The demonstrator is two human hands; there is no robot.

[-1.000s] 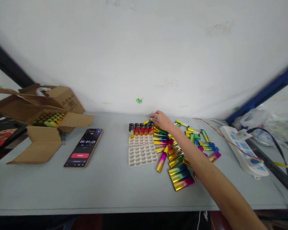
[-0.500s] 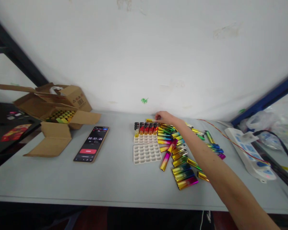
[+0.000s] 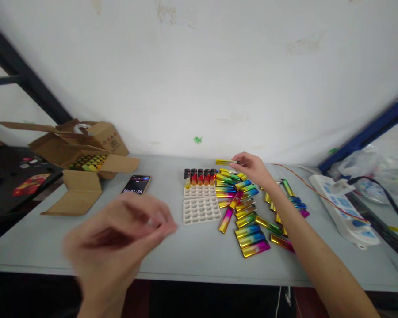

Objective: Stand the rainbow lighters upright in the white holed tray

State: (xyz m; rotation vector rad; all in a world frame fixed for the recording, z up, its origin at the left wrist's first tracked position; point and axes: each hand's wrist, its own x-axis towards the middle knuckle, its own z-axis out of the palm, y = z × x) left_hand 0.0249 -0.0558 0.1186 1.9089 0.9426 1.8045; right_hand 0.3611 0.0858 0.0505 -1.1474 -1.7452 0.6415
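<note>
My right hand (image 3: 254,168) is at the back of the table, its fingers closed on one end of a gold lighter (image 3: 226,162) that points left. Below it lies a pile of shiny lighters (image 3: 247,238) in gold, blue, green and magenta. A white tray (image 3: 201,211) with rows of holes sits left of the pile. In a second white tray (image 3: 205,191) behind it, several red lighters (image 3: 200,177) with black tops stand upright, beside a yellow one. My left hand (image 3: 119,238), slightly blurred, hovers over the front left, thumb and fingertips together with nothing visible between them.
An open cardboard box (image 3: 81,190) with several yellow-green lighters (image 3: 91,162) stands at the left. A phone (image 3: 137,184) showing a timer lies partly behind my left hand. On the right are a white power strip (image 3: 345,212), cables and plastic bags (image 3: 365,170).
My left hand has come into view at the front left, covering part of the phone. My right hand has moved right along the back, with the gold lighter now plainly visible in it.
</note>
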